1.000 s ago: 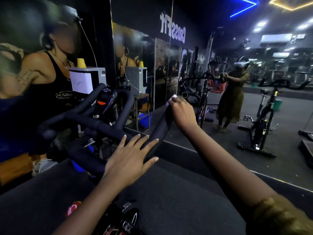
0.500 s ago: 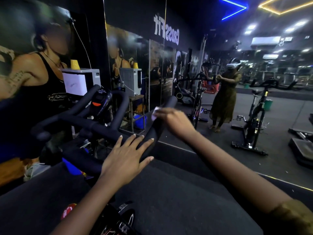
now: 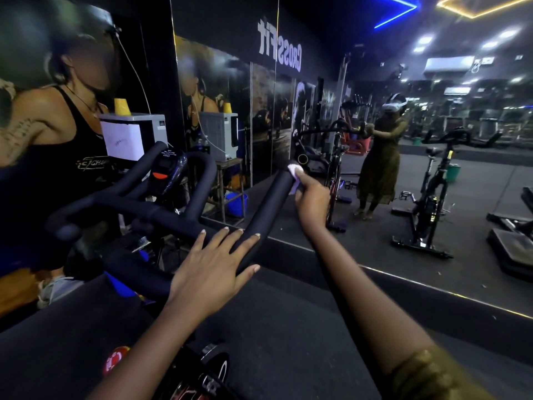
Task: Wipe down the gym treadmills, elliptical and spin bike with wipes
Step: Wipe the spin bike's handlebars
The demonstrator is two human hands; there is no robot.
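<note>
**Wipe at the tip of the right horn**

Low in the frame, the left hand (image 3: pixel 210 269) lies flat, fingers spread, on the handlebar (image 3: pixel 150 212) of the spin bike (image 3: pixel 202 379), just where the right horn meets the crossbar. Further up that horn, near centre frame, the right hand (image 3: pixel 313 199) pinches a white wipe (image 3: pixel 294 173) against the horn's rounded tip. Between the horns sits the small console (image 3: pixel 167 168), marked with an orange patch. Behind the bars, upper left, a white box (image 3: pixel 127 140) carries a yellow cone (image 3: pixel 122 106); a blue bucket (image 3: pixel 237 204) stands on the floor lower down. The mirror wall (image 3: pixel 369 235) fills the right half, reflecting a second bike (image 3: pixel 429 203) and a green bucket (image 3: pixel 453 173).
</note>
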